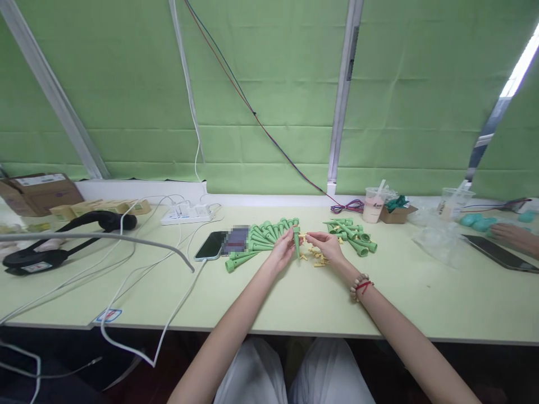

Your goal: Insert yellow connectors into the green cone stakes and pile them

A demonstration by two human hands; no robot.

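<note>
Green tapered cone (297, 242), one: wide end up, narrow tip down, pinched in the fingers of the left hand (282, 250), at that hand's right edge and between the two hands.

Small yellow piece (303, 238), one: pinched between thumb and finger of the right hand (330, 247), just beside the cone; contact between the two cannot be told.

Fanned green cones (263, 238), many: on the table (311, 303), just left of the left hand.

Heaped green cones (352, 233), several: on the table, just right of the right hand, lying in mixed directions.

Loose yellow pieces (319, 258), small pile: on the table, between the hands.

Smartphone (211, 246), one: left of the fan, white cable attached.
</note>
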